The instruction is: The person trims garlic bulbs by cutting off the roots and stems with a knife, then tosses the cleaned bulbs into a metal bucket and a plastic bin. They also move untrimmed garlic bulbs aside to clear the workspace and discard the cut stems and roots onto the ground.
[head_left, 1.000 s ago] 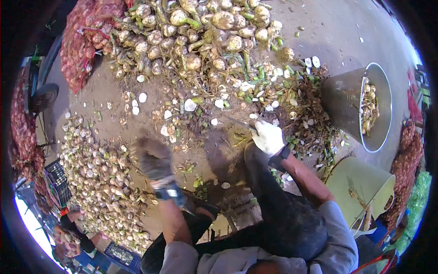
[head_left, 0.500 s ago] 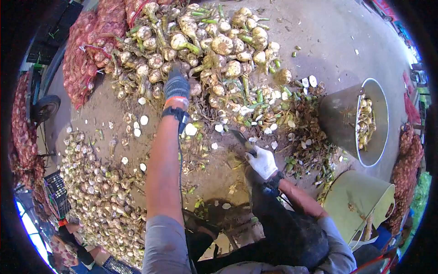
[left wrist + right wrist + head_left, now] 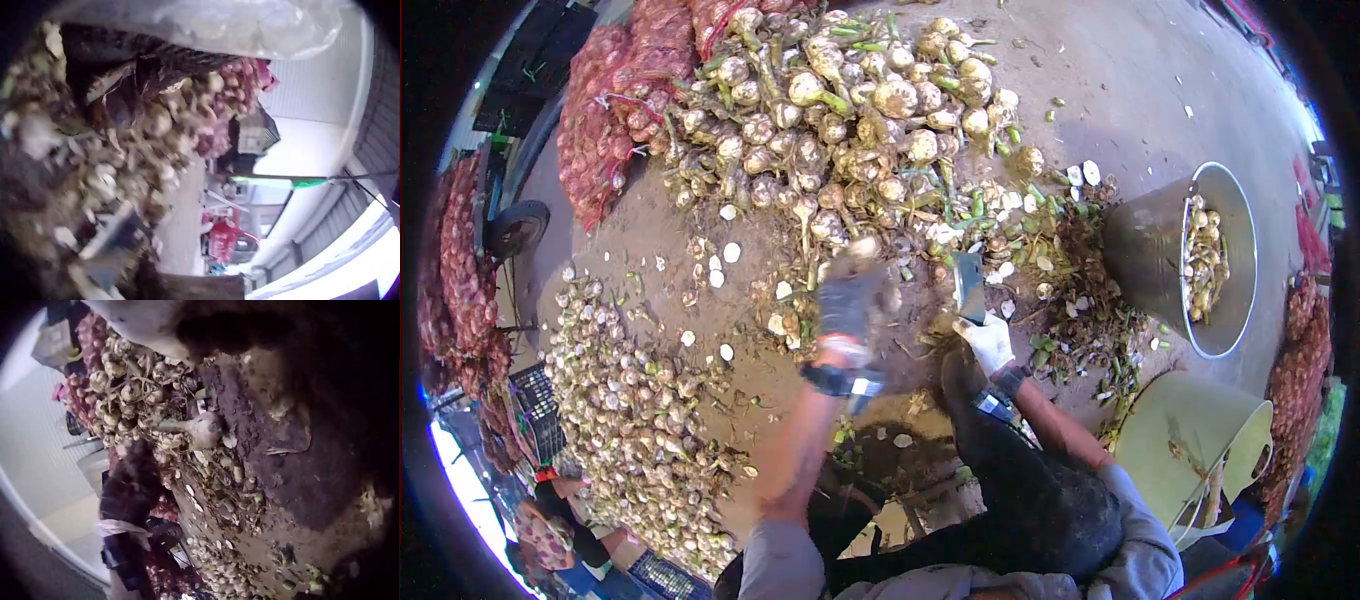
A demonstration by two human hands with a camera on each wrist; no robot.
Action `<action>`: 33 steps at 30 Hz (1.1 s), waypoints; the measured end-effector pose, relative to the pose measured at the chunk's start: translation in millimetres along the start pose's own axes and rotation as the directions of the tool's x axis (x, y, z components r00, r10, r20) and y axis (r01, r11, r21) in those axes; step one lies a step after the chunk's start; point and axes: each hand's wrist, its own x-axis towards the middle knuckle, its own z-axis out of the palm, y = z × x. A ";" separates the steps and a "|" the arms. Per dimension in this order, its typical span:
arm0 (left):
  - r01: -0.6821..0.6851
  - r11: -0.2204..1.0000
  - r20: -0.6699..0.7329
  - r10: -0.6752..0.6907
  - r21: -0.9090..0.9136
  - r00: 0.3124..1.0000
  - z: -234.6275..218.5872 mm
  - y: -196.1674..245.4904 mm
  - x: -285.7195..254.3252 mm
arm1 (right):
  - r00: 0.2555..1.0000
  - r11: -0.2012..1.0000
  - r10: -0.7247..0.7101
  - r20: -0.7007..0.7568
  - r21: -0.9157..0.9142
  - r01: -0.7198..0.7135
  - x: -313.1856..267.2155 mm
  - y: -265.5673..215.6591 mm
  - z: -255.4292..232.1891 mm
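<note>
White-gloved right hand (image 3: 988, 343) holding knife (image 3: 969, 284), left hand (image 3: 847, 305) gripping 1 bulb (image 3: 206, 430)

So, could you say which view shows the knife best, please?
The head view, where the knife shows its broad blade beyond the right hand. The left wrist view has only a blurred, blade-like shape; the right wrist view shows none of it.
</note>
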 end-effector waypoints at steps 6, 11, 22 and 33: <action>-0.455 0.873 0.394 0.487 -0.177 0.780 121.2 74.7 -28.6 | 0.999 0.994 -0.053 -0.010 -0.094 0.052 -1.8 -16.3 -8.5; -0.434 0.875 -0.119 0.418 -0.213 0.901 -70.9 2.8 99.0 | 0.997 0.998 -0.048 -0.063 0.047 0.051 -12.8 -47.5 -18.3; -0.111 0.848 -0.140 0.212 0.519 0.967 -110.4 -13.6 68.2 | 0.982 0.977 -0.183 -0.056 -0.118 0.176 11.7 -42.0 -7.2; -0.033 0.998 -0.045 0.031 -0.059 0.999 -35.6 -33.3 -65.0 | 0.638 0.198 -0.639 0.430 -0.709 0.676 -6.6 -124.3 39.3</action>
